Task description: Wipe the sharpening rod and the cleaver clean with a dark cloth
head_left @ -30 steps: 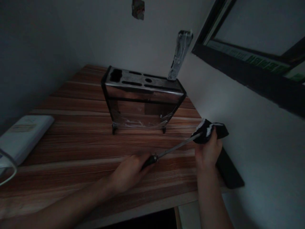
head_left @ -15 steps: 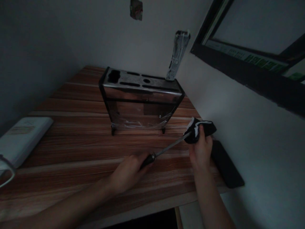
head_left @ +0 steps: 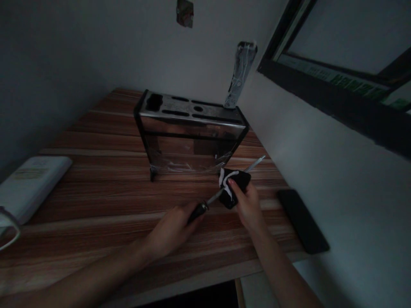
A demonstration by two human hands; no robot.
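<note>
My left hand point(head_left: 173, 229) is closed round the black handle of a sharpening steel point(head_left: 256, 163), whose rod slants up to the right. Wrapped about the middle of that rod is a black cloth with white edging point(head_left: 237, 177), pinched in my right hand point(head_left: 248, 205). The rod's tip sticks out beyond the cloth. Behind both hands stands a knife block point(head_left: 192, 147) with a slotted metal top and see-through sides. A grey, plastic-wrapped handle point(head_left: 239, 77) rises from the slot at its right end.
The wood-grain table point(head_left: 105, 205) meets walls behind and on the right. A white box-shaped device point(head_left: 35, 184) with a cable lies on the left. At the right edge rests a flat black object like a phone point(head_left: 303, 222). Above is a dark window frame point(head_left: 321, 102).
My right hand and the cloth have slid down the rod toward the handle, leaving the tip uncovered. My left hand has hardly moved.
</note>
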